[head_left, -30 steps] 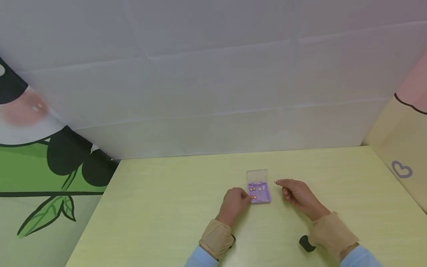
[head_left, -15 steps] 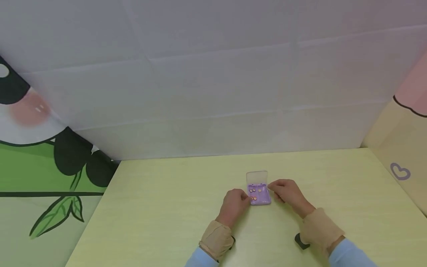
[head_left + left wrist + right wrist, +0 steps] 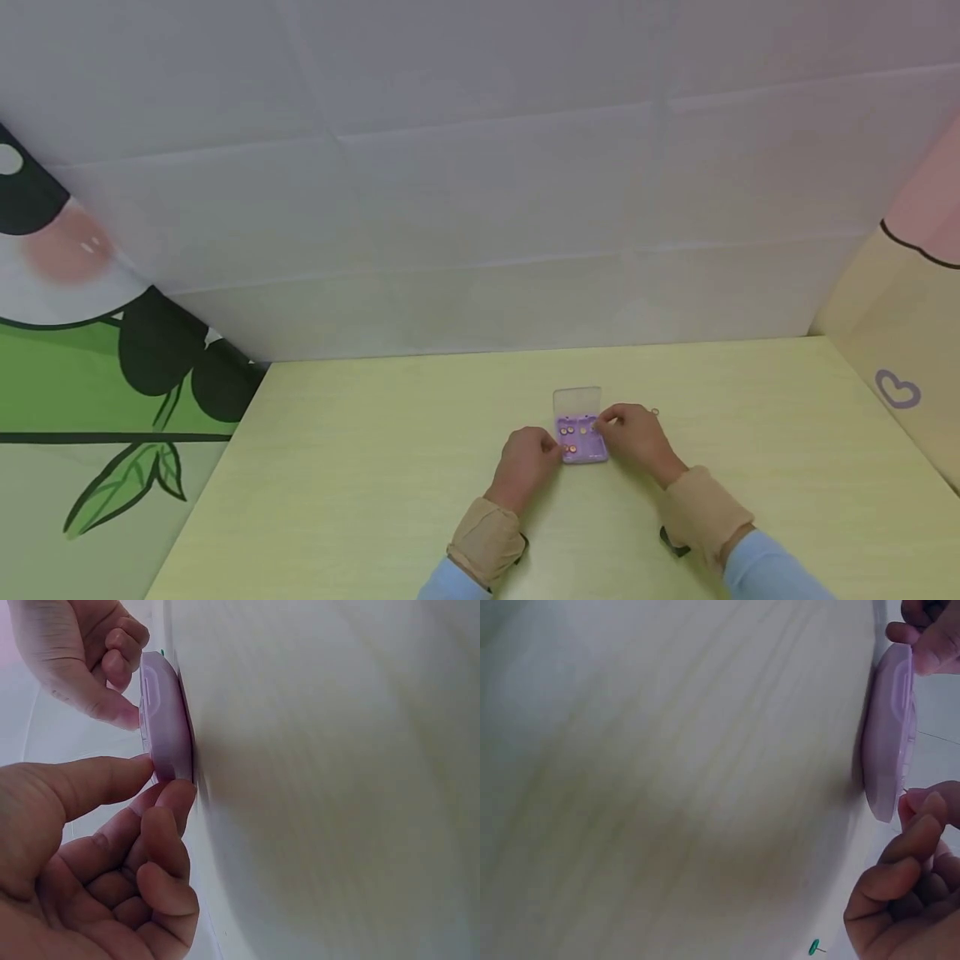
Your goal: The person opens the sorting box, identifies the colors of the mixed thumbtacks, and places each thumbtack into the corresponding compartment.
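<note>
A small purple case [image 3: 584,455] lies on the table with its clear lid [image 3: 577,402] raised at the back. Several small round stud earrings [image 3: 567,431] sit in its compartments. My left hand [image 3: 524,468] pinches the near left edge of the case between thumb and fingers, as the left wrist view shows. At the right side of the tray is my right hand [image 3: 637,437], its thumb and forefinger pinching a tiny stud earring [image 3: 906,791]. Only a thin pin of that earring shows at the fingertips; the rest is hidden.
On the table right of the right hand lies another stud earring [image 3: 814,946], green with a thin pin. The pale yellow table [image 3: 360,467] meets a white wall [image 3: 465,308] behind the case. Printed panels [image 3: 892,333] flank both sides.
My right hand has moved left from beside the case to over its right compartment, carrying the tiny stud. The left hand has kept its grip on the case edge.
</note>
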A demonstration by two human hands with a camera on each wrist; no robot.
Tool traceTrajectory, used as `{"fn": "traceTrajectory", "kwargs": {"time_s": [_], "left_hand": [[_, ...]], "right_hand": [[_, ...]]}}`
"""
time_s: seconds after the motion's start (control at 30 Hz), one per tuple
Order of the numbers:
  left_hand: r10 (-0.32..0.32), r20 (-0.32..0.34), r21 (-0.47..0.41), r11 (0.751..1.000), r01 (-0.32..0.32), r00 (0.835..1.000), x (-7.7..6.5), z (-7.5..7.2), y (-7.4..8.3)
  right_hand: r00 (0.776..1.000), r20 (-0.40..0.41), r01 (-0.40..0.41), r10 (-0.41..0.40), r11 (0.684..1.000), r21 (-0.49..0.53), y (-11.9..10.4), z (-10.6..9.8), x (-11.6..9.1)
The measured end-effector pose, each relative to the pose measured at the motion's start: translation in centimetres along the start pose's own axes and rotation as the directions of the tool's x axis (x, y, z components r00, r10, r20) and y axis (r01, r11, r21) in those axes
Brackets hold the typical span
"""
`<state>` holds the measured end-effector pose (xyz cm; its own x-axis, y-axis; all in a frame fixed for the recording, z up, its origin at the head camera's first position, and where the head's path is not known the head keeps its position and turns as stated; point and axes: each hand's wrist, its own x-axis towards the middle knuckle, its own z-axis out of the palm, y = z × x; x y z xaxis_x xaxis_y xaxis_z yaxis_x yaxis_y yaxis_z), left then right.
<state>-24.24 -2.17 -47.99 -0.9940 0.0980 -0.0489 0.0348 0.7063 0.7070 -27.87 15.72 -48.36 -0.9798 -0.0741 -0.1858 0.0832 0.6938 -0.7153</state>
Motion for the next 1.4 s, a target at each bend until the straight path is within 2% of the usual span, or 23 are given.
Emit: {"fn": "traceTrajectory", "kwargs": {"time_s": [0.13, 0.27, 0.4, 0.57, 0.97, 1.13, 1.4], "left_hand": [[0.002, -0.001, -0.001, 1.0, -0.003, 1.0, 0.1, 0.0, 0.0], [0.005, -0.002, -0.001, 1.0, -0.005, 1.0, 0.2, 0.1, 0.0], [-0.002, 0.002, 0.001, 1.0, 0.002, 1.0, 0.2, 0.2, 0.0], [-0.008, -0.006, 0.011, 1.0, 0.009, 1.0, 0.8, 0.4, 0.2], [-0.013, -0.029, 0.017, 1.0, 0.013, 0.999, 2.2, 0.8, 0.4], [-0.012, -0.03, 0.011, 1.0, 0.013, 0.999, 2.2, 0.9, 0.4], [-0.017, -0.034, 0.021, 1.0, 0.017, 0.999, 2.1, 0.9, 0.4]], "right_hand": [[0.998, -0.018, 0.065, -0.067, 0.996, -0.068, -0.1, 0.3, 0.2], [0.988, -0.027, 0.144, -0.149, 0.978, -0.149, -0.4, 0.3, 0.0], [0.983, -0.022, 0.175, -0.184, 0.96, -0.218, -0.8, 0.3, -0.3], [0.973, -0.004, 0.22, -0.231, 0.933, -0.285, -0.9, 0.0, 0.5], [0.973, 0.033, 0.228, -0.228, 0.931, -0.286, -0.6, -0.7, 2.2], [0.976, 0.008, 0.214, -0.218, 0.945, -0.246, -0.5, -1.6, 2.1], [0.971, -0.057, 0.207, -0.231, 0.94, -0.271, 1.2, -4.5, 2.5]]}}
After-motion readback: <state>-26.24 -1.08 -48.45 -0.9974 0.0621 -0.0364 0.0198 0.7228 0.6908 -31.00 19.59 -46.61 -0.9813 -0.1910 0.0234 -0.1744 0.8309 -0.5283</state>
